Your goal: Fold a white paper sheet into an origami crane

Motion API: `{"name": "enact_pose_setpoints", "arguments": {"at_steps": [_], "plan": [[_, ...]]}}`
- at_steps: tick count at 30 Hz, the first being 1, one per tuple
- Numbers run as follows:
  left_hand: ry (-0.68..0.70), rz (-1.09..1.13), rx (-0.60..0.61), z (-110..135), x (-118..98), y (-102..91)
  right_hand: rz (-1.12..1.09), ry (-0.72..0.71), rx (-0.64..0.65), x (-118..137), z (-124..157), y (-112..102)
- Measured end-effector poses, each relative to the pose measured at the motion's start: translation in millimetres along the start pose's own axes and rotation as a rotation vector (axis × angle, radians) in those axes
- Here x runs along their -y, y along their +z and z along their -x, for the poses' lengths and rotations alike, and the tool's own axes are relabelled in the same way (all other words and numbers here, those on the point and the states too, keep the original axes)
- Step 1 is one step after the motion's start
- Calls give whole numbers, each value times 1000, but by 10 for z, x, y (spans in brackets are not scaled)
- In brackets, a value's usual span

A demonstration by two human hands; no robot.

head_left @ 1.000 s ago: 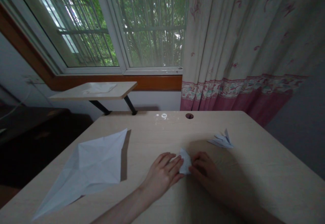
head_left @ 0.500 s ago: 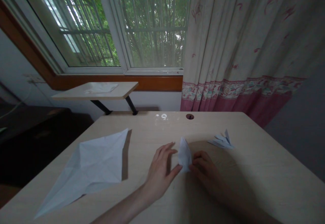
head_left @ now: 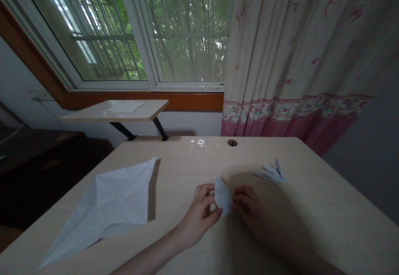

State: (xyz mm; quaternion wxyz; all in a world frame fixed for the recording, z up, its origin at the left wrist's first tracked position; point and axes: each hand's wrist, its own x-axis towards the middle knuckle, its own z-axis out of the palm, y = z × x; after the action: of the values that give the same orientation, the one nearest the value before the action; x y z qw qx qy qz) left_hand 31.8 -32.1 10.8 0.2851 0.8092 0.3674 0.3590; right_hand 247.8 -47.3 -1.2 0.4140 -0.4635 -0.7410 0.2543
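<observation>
Between my hands is a small folded piece of white paper (head_left: 222, 197), pointed at its upper end. My left hand (head_left: 199, 210) grips its left side, thumb at the lower edge and fingers curled behind the side. My right hand (head_left: 249, 208) pinches the paper's right edge between thumb and curled fingers; the exact contact there is dim. Farther right on the desk lies a folded paper shape (head_left: 272, 172) with pointed flaps. To the left rests a large creased sheet of white paper (head_left: 121, 200), one long corner stretching toward the near left.
The pale wooden desk (head_left: 187, 167) has a round cable hole (head_left: 232, 143) near its back edge. A raised side shelf (head_left: 149, 111) at the back left carries a crumpled white sheet (head_left: 123, 107). Behind stand a barred window and a patterned curtain (head_left: 274, 59).
The small folded paper has shifted slightly left and nearer, and tilts more to the left. My left fingers have closed in from a spread pose onto its left edge.
</observation>
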Motion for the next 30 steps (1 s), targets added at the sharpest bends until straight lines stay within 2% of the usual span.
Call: {"name": "enact_pose_setpoints", "arguments": {"at_steps": [8,18,24,30], "plan": [[22,-129,-47,43,-52,68,152,-129,85,-21,26,15],[50,-163,-51,55,-21,90,251,-152,-21,-96,70,63],[22,-122,-45,53,-12,97,353,-230,-55,-165,137,84],[15,-92,-44,50,-4,104,368,-217,-65,-84,127,69]]}}
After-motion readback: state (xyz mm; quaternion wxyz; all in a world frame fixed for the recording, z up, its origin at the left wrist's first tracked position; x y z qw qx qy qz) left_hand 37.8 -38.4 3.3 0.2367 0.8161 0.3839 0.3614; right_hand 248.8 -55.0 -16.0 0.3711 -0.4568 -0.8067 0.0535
